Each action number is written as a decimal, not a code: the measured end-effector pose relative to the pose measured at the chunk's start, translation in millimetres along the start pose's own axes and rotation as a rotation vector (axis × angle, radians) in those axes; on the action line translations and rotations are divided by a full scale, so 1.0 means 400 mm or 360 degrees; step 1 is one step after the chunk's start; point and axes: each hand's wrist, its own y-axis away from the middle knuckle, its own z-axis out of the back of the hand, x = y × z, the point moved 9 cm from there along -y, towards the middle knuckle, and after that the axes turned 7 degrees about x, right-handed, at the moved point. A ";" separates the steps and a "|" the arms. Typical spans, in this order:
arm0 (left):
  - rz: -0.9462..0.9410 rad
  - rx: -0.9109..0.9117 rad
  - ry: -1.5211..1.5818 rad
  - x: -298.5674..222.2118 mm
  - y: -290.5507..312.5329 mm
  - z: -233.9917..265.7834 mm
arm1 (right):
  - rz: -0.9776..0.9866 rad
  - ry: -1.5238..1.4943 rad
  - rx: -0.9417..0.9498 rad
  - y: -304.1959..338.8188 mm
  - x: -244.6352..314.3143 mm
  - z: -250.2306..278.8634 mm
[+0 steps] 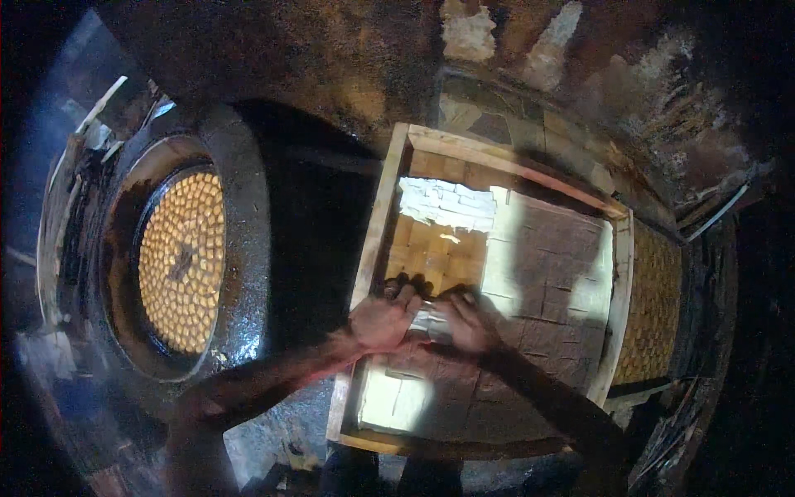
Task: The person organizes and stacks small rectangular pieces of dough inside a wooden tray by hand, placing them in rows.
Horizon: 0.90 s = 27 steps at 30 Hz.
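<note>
Pale scored slab [542, 323] lies in the wooden frame [380, 224] before you in the head view. Your left hand [385, 319] and right hand [468, 323] bend their fingers at its edge; whether either grips any cannot be told.

Both forearms [277, 377] are bare down to the fingers [403, 298], with dark legwear [352, 474] showing below.
</note>
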 end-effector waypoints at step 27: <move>-0.0346 -0.0368 0.0071 -0.099 0.028 0.046 | 0.0244 0.0141 0.0035 0.063 -0.002 -0.024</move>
